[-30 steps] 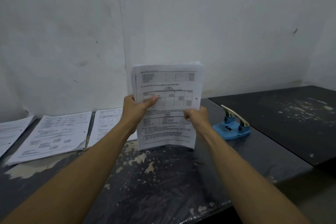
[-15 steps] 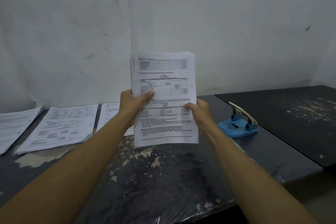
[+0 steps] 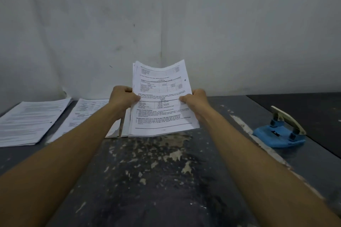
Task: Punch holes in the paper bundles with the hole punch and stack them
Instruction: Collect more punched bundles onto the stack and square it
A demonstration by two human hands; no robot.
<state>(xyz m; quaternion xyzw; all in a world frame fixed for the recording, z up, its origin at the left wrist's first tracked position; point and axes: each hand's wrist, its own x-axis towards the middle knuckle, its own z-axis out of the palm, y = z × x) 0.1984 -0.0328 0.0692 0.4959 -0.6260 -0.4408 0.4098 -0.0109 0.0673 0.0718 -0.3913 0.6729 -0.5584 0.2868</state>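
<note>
I hold a bundle of printed white paper (image 3: 160, 86) between both hands, tilted back above the dark table (image 3: 156, 175). My left hand (image 3: 122, 98) grips its left edge, thumb on the front sheet. My right hand (image 3: 196, 101) grips its right edge the same way. A punched hole shows near the bundle's upper right edge. The blue hole punch (image 3: 279, 132) with its pale lever sits on the table to the right, apart from both hands. Two more paper bundles lie flat at the left: one far left (image 3: 31, 120), one beside it (image 3: 86, 114), partly hidden by my left forearm.
A white wall rises right behind the table. A second, darker table surface (image 3: 304, 108) adjoins on the right, behind the punch. The table top is scuffed, with pale patches of worn paint in the middle.
The bundle has come down from an upright hold and leans back and leftward, closer to the flat bundles. The camera has turned left, so the punch sits further right in view.
</note>
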